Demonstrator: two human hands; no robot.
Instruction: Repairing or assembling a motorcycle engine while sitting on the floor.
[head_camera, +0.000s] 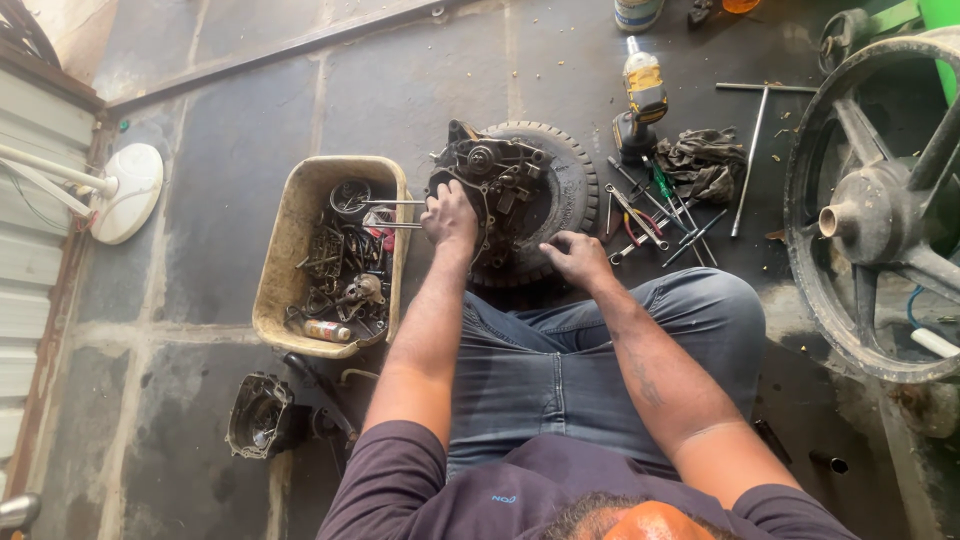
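At the floor's left edge lies one white fan base (128, 190); nearer the bottom edge sits one dark engine cover (260, 415). One beige tub (290, 240) of greasy parts holds one small spray can (327, 330) with a pale label. The left hand (450, 215), arm outstretched, curls its fingers on the engine case (495, 185), which rests on one small tyre (570, 175). The right hand (575, 255) rests half-open on the tyre's near edge, holding nothing visible. Further right: one impact driver (640, 105), one rag (705, 160), one big wheel (880, 215).

Engine case (492, 185) set on tyre (565, 180); parts tub (290, 250) placed left, hand tools (650, 215) spread right, wheel (880, 210) beyond.
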